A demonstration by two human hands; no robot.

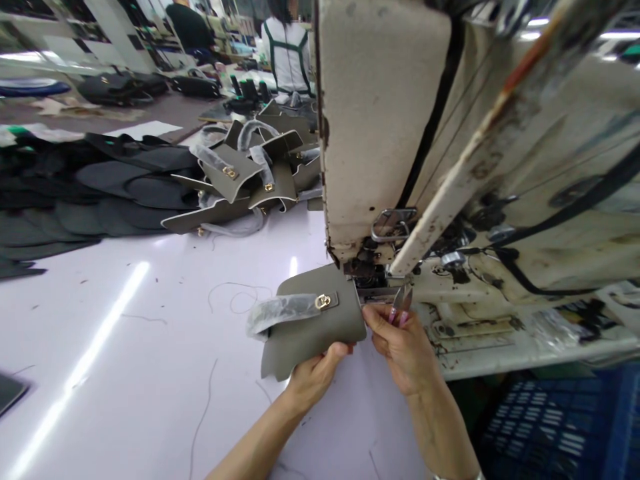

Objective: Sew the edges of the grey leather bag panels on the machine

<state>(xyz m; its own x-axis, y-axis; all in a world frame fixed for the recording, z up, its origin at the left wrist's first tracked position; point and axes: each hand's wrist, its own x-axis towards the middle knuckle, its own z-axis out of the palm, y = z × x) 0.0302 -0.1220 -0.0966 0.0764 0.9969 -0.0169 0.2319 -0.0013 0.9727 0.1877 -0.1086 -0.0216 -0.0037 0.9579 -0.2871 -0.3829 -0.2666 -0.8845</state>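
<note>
Right now the left hand point(313, 377) pinches the flap point(315, 320) by its lower edge at the machine point(380, 133), while the right hand point(403, 343), closed around snips point(401, 301), should cut close to the seam, steadily, blades clear of the leather.

— Station layout, near side?

— Sewing machine point(450, 133) at right, standing on the table point(125, 347). A bag flap point(320, 327) lies at the machine's foot, its right edge under the needle area. Left hand point(313, 377) below the flap, gripping its lower edge; right hand point(403, 347) just right of it, holding thread snips point(401, 303) beside the flap's right edge.

— Farther back?

— Pile of flaps point(250, 177) behind, left of the machine. Stacked cut panels point(75, 193) farther left. Crate point(555, 420) below the machine, at right.
</note>
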